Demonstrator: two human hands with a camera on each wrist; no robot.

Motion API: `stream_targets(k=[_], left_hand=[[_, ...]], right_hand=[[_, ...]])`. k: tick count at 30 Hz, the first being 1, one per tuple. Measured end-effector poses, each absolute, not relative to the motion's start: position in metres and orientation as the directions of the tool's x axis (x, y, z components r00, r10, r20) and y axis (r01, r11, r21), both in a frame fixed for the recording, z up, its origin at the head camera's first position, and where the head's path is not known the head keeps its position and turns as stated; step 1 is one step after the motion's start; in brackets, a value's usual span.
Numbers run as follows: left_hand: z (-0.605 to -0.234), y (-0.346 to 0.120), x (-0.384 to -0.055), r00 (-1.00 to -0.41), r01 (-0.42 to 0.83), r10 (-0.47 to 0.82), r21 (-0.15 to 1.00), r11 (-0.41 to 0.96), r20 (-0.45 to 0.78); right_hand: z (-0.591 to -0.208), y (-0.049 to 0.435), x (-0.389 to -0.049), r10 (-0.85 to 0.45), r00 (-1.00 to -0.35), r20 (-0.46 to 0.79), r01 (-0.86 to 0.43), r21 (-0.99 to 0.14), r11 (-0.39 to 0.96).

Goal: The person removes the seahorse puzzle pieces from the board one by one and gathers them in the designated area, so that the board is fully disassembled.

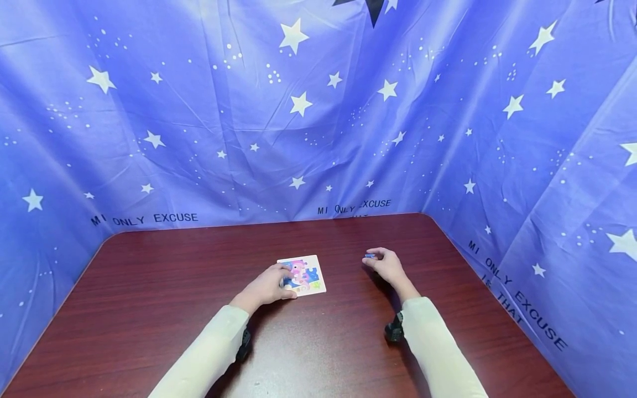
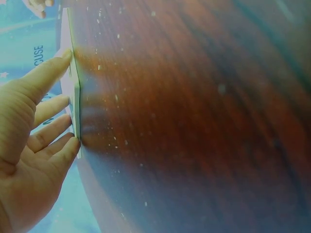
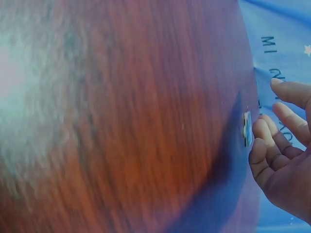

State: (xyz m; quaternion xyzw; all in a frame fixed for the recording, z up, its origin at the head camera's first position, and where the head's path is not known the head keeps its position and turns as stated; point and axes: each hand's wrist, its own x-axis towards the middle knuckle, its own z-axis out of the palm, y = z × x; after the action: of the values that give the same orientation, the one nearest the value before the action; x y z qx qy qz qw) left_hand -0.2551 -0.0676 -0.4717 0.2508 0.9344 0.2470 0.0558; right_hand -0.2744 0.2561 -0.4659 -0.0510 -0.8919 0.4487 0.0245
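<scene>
A square jigsaw puzzle board [image 1: 321, 282] with a pale border and a pink figure on blue lies flat on the table. My left hand [image 1: 271, 283] rests on its left side, thumb along the near edge and fingers spread over the top. In the left wrist view the fingertips touch the pale board [image 2: 77, 107]. To the right of the board, a small blue puzzle piece [image 1: 369, 256] lies by the fingertips of my right hand [image 1: 390, 268]. The right wrist view shows this piece [image 3: 248, 128] beside loosely bent fingers, not visibly pinched.
The dark red wooden table [image 1: 318, 342] has rounded far corners. Blue cloth [image 1: 249, 110] with white stars hangs behind it and along its right side. A black wrist device [image 1: 394, 330] sits under the right sleeve, with another [image 1: 244, 345] under the left.
</scene>
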Motion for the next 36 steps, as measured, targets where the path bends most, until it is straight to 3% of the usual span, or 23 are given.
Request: stream_targets(k=[36], left_hand=[[-0.472,-0.069,-0.256,-0.875,0.418,0.485,0.489,0.766,-0.012]], right_hand=[[-0.466,0.185,-0.277,-0.020,-1.000,-0.020,0.006,-0.855,0.519]])
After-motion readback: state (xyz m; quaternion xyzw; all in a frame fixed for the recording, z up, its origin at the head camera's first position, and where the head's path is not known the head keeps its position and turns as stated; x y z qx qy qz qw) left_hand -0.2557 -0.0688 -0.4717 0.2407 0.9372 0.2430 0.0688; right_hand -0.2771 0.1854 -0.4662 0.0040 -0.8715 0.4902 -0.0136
